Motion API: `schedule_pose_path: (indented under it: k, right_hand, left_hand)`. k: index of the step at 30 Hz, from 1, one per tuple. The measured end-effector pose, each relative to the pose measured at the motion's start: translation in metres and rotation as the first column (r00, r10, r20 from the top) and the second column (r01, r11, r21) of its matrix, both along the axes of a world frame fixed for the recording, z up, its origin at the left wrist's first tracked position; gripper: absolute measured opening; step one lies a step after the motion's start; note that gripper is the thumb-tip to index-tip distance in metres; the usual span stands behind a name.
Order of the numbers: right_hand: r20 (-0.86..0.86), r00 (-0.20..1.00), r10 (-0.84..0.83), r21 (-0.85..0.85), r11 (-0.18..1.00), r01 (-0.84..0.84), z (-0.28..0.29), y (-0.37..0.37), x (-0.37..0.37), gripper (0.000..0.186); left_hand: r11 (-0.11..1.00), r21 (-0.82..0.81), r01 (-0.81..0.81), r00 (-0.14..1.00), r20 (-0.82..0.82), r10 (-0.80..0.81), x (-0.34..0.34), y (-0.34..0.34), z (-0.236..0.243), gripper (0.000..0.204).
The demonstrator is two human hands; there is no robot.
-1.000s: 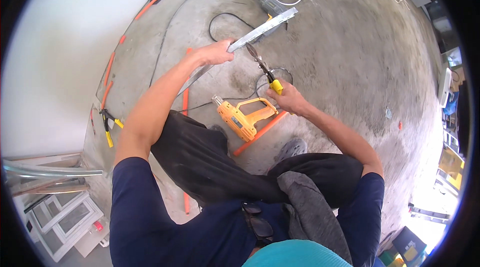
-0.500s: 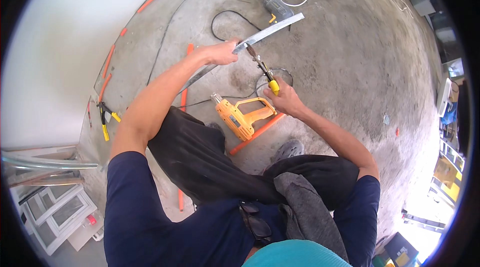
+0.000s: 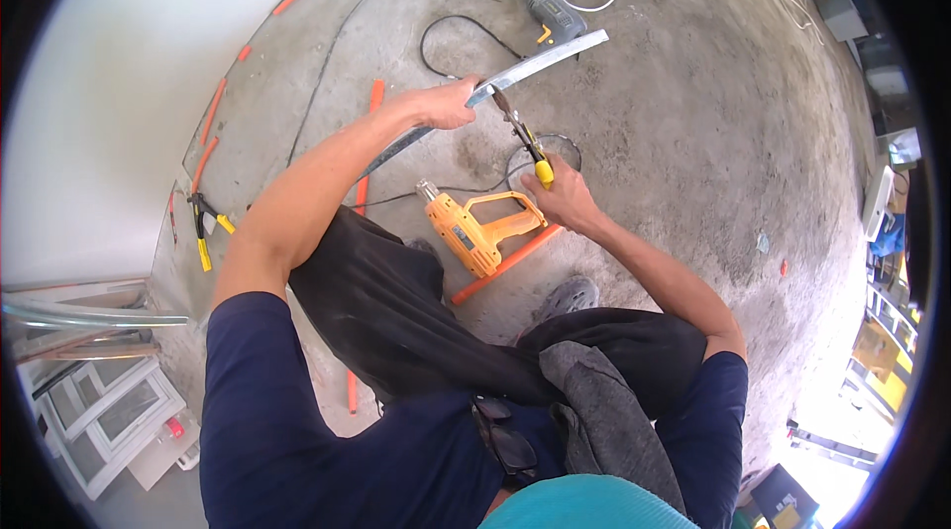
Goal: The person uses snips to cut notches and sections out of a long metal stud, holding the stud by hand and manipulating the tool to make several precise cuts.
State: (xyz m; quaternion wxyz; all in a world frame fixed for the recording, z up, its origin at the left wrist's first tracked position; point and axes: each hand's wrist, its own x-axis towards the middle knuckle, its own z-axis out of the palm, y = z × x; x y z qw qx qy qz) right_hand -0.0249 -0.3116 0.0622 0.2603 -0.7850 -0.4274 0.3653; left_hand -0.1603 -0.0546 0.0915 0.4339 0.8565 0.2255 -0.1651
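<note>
My left hand (image 3: pixel 451 105) is closed around a long grey metal profile (image 3: pixel 550 59), which slants up to the right over the floor. Its other end passes below my left forearm toward my knee. In my right hand (image 3: pixel 565 194) are tin snips (image 3: pixel 523 138) with yellow grips. Their dark jaws meet the edge of the profile just right of my left hand; whether they bite into it I cannot tell. Below the snips, a yellow heat gun (image 3: pixel 480 230) lies on the concrete across an orange tube (image 3: pixel 505 264).
Beyond the profile lies a grey power drill (image 3: pixel 550 12) with its looped cable. Another yellow-handled hand tool (image 3: pixel 206 227) rests by the left wall, near orange tube pieces (image 3: pixel 210 113). White frames (image 3: pixel 109 420) are stacked at the lower left. Clutter lines the right side.
The whole view has shifted slightly. Both hands keep their holds on the profile and the snips, and their positions relative to each other look almost the same.
</note>
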Motion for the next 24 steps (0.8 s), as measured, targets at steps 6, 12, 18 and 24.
schedule_pose_path:
  k: [6,12,18,24]
  right_hand:
    - [0.044,0.999,-0.010,-0.056,0.998,0.012,0.007,0.006,0.000,0.065]
    - [0.072,0.997,-0.002,-0.033,0.999,0.004,0.005,0.009,0.004,0.057]
    - [0.083,0.996,-0.039,-0.111,0.993,0.049,-0.010,0.006,0.004,0.048]
    - [0.076,0.997,-0.031,-0.103,0.994,0.039,-0.017,0.007,0.008,0.047]
  left_hand:
    - [0.999,0.046,-0.007,0.999,0.036,0.005,-0.002,-0.002,0.000,0.064]
    - [0.997,0.079,-0.015,1.000,0.011,0.014,0.000,0.000,-0.007,0.064]
    - [1.000,-0.015,0.028,0.999,0.040,-0.027,0.003,-0.002,-0.005,0.060]
    - [1.000,-0.023,0.015,1.000,0.016,-0.014,0.003,-0.008,0.010,0.056]
